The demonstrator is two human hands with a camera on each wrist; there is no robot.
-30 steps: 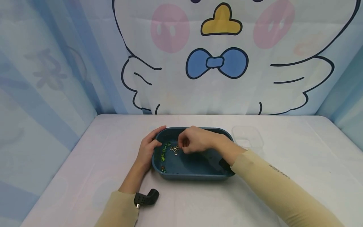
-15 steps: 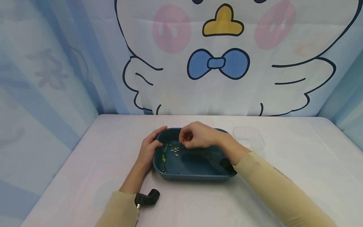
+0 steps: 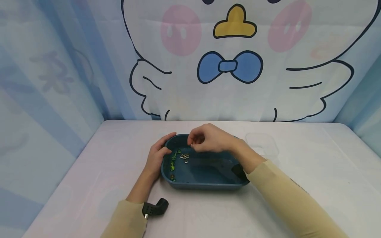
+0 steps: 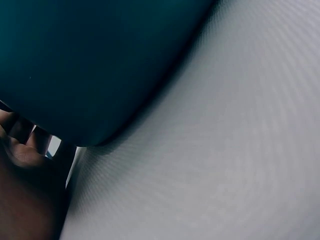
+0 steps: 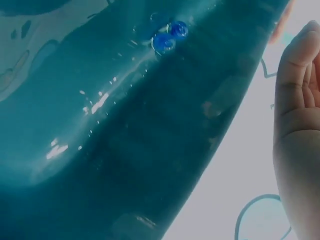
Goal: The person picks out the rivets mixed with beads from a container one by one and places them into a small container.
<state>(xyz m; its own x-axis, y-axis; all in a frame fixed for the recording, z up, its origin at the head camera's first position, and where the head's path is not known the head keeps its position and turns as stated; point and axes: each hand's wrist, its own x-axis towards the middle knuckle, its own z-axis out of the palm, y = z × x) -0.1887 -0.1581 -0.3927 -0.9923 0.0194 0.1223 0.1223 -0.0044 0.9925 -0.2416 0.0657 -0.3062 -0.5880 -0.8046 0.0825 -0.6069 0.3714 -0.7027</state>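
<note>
A dark teal basin [image 3: 205, 186] stands on the table, its inside glossy in the right wrist view. My left hand [image 3: 156, 153] grips its left rim, thumb over the edge and fingers along the outside. Above the basin's far side, my right hand [image 3: 212, 138] pinches a tiny shiny bead between thumb and curled fingers; the bead is mostly hidden. Below lies a small cluster of gold-and-silver beads [image 3: 185, 156]. Several green beads [image 3: 172, 167] line the basin's left wall. Two blue beads [image 5: 164, 43] show in the right wrist view.
A clear plastic box [image 3: 262, 144] stands on the white-covered table [image 3: 208, 215] behind and right of the basin, partly behind the right forearm. A printed curtain [image 3: 229, 99] hangs behind the table. A black wrist camera [image 3: 155, 207] juts from the left wrist.
My right hand has lifted up and away from the bead cluster, still pinching. The cluster now shows fully. My left hand has stayed on the rim.
</note>
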